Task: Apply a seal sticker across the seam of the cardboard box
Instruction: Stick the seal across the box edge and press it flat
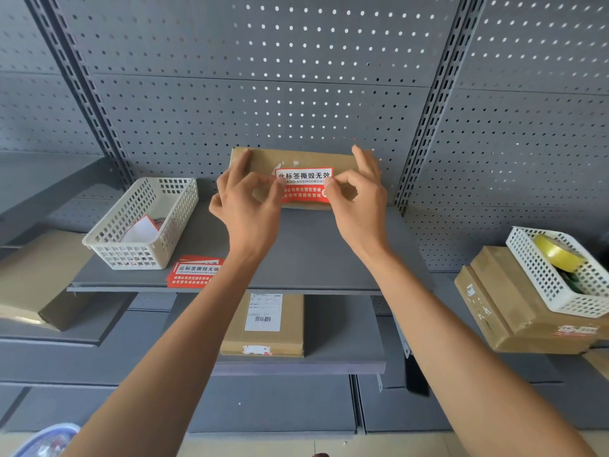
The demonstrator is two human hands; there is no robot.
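Hands (306, 199) pinching sticker (304, 186), box (296, 158) seam hidden (covered)

You have the box (296, 159) at the back of the shelf (306, 255), a basket (145, 222) to its left, spare stickers (194, 272) before that basket.

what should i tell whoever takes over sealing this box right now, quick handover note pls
Left hand: thumb and forefinger pinch the left end of the red and white rectangular seal sticker.
Right hand: pinches the sticker's right end the same way.
The sticker is held against the front of the flat brown cardboard box, which sits at the back of the grey metal shelf.
Spare red stickers lie at the shelf's front edge, beside the white plastic basket.
Done: sticker picked and positioned.
Left: whether it is stuck yet cannot be told; press it flat across the seam, then let go.
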